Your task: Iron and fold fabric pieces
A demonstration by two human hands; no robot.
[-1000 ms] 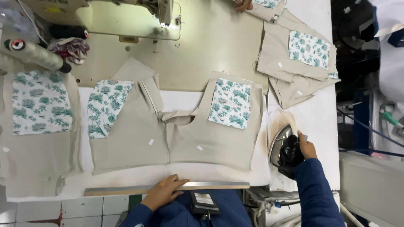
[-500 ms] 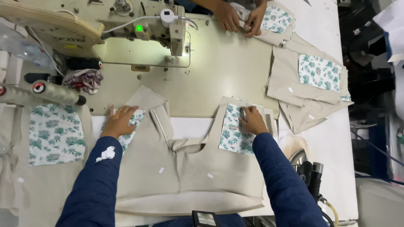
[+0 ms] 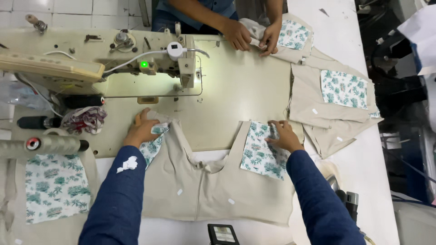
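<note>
A beige garment front with two green leaf-print pockets lies spread before me, its upper edges on the sewing table. My left hand presses flat on its left shoulder, next to the left printed pocket. On the upper part of the right printed pocket rests my right hand, fingers spread. Both hands push down on the cloth rather than grasp it. The sewing machine, green light lit, stands just beyond my left hand.
Across the table another person's hands handle a beige piece. A stack of beige pieces with printed pockets lies at the right. Another printed piece and a thread roll are at the left. An iron sits near my right sleeve.
My right hand left the iron and my left hand left the ruler at the table's edge. Both went onto the garment's shoulders and slid it up toward the sewing machine.
</note>
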